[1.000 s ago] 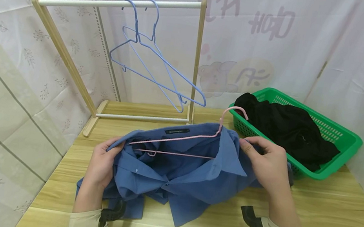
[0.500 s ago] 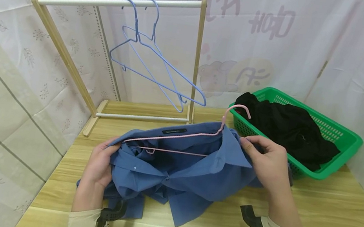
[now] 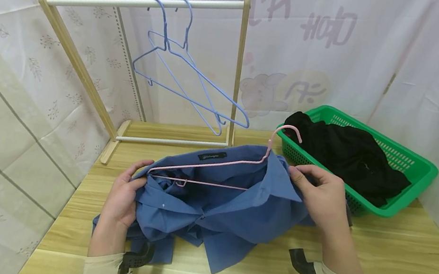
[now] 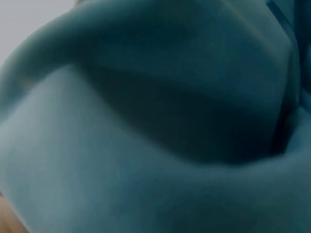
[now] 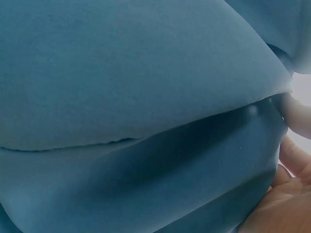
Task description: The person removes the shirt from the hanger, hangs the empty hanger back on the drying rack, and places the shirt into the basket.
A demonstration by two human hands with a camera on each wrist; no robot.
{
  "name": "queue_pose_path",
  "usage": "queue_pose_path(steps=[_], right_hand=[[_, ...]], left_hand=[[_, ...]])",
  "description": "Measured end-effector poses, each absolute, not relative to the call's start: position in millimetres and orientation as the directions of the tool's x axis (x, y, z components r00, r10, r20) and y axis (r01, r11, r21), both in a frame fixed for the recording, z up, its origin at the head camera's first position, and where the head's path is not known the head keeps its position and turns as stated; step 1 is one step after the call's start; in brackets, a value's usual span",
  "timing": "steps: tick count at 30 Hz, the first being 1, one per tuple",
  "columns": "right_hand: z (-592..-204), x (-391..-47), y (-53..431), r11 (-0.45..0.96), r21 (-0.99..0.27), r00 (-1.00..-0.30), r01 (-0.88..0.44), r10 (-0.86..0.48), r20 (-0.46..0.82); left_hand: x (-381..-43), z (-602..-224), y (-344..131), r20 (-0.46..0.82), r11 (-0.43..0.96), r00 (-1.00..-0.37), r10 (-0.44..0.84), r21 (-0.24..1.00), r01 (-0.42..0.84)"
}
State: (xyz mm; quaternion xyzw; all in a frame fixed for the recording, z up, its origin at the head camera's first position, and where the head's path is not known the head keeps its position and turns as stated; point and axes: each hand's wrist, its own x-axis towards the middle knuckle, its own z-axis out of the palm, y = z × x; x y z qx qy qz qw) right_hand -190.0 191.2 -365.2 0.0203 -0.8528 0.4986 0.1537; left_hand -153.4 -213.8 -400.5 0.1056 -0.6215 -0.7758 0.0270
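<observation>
A blue collared shirt [image 3: 233,216] lies bunched above the table, its neck opening facing up. Inside that opening sits a pink hanger [image 3: 215,165], its hook sticking up past the collar at the right. My left hand [image 3: 120,198] holds the shirt's left shoulder beside the hanger's left end, thumb in front. At the right shoulder, near the collar point, my right hand [image 3: 320,196] pinches the cloth between thumb and fingers. The hanger's right end is hidden in the shirt. Blue cloth [image 4: 146,194] fills the left wrist view; the right wrist view shows cloth [image 5: 146,73] and part of my hand.
Behind the shirt stands a small rack [image 3: 145,6] with a white bar and wooden posts. Two blue hangers [image 3: 206,86] hang from it. A green basket [image 3: 414,184] with black clothing [image 3: 346,152] stands at the back right, close to my right hand.
The pink hanger has shifted slightly left and up within the shirt. My left fingers have moved up over the shoulder edge. My right hand has stayed almost still.
</observation>
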Motion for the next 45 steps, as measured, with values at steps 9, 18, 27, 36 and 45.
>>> queue_pose_path(steps=[9, 18, 27, 36, 45], right_hand=[[-365, -189, 190, 0.499, -0.848, -0.955, -0.176, 0.123, 0.27], [-365, -191, 193, 0.488, -0.859, -0.965, -0.152, 0.116, 0.236], [-363, -189, 193, 0.457, -0.874, -0.959, -0.164, 0.134, 0.25], [-359, -188, 188, 0.428, -0.892, -0.953, -0.146, 0.18, 0.242], [-359, -189, 175, 0.462, -0.862, -0.941, -0.207, 0.145, 0.304]], left_hand=[[-150, -399, -209, -0.066, 0.281, -0.972, -0.225, 0.951, -0.13], [-150, -401, -202, 0.002, 0.572, -0.976, -0.218, 0.81, -0.127], [-149, -410, -195, 0.407, 0.866, -0.896, -0.175, 0.498, 0.057], [-142, -412, -194, 0.679, 0.893, -0.725, 0.117, 0.247, 0.376], [-140, -414, -170, 0.324, 0.899, -0.924, 0.204, 0.312, 0.308]])
